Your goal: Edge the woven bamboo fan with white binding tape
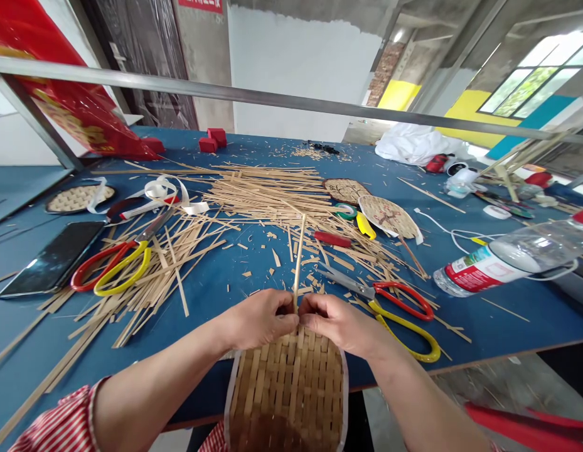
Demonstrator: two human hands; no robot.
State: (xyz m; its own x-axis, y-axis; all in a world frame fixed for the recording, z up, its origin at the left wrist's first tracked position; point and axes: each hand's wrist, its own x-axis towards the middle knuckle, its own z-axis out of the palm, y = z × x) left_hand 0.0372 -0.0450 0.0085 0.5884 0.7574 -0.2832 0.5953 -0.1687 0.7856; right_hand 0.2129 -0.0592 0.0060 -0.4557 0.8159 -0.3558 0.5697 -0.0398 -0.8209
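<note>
A woven bamboo fan [286, 383] with pale edging rests over the table's front edge, close to my body. Its thin stick handle [299, 251] points away from me, up over the table. My left hand [265, 319] pinches the fan's far edge, where the handle meets the weave. From the other side my right hand [336, 321] grips the same spot, thumbs nearly touching. My fingertips hide whatever lies between them. Scissors [395, 307] with red and yellow handles lie open just right of my right hand.
Bamboo strips [267, 191] cover the table's middle and left. More scissors [117, 260] and a phone [53, 257] lie left. Two finished-looking fans [390, 215] [346, 190] lie beyond, near green tape [345, 212]. A plastic bottle [508, 257] lies right; a metal rail [253, 94] crosses behind.
</note>
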